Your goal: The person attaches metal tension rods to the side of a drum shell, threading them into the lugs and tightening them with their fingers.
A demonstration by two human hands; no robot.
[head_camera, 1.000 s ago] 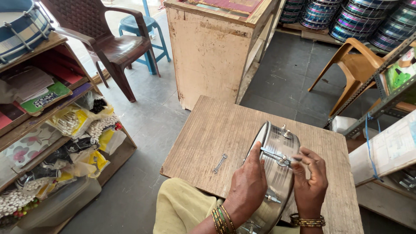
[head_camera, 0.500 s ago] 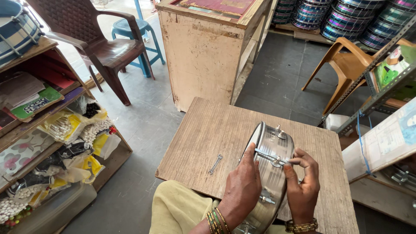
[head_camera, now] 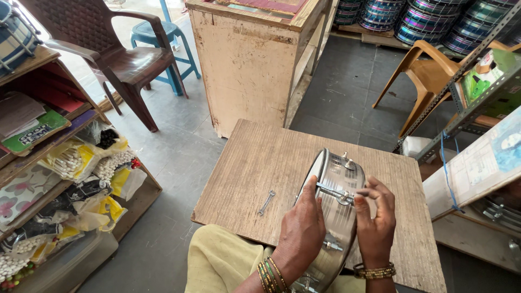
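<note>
The metal drum shell [head_camera: 331, 201] stands on edge at the near side of the tabletop [head_camera: 244, 179], left hand [head_camera: 301, 230] in a closed grip on its rim. Right hand [head_camera: 374, 217] pinches a tension rod [head_camera: 334, 191]. Risk: the shell may roll, or the rod slip free, the spanner [head_camera: 266, 202] lying apart.

Counter [head_camera: 244, 163]: I log a drum shell [head_camera: 336, 217] on edge near its right side, overhanging the near edge. My left hand [head_camera: 301, 233] lies on its left flank, my right hand [head_camera: 374, 222] on its right. A small wrench [head_camera: 266, 203] lies flat left of the drum, near the near-left corner. A cabinet [head_camera: 249, 65] stands behind the far edge.
</note>
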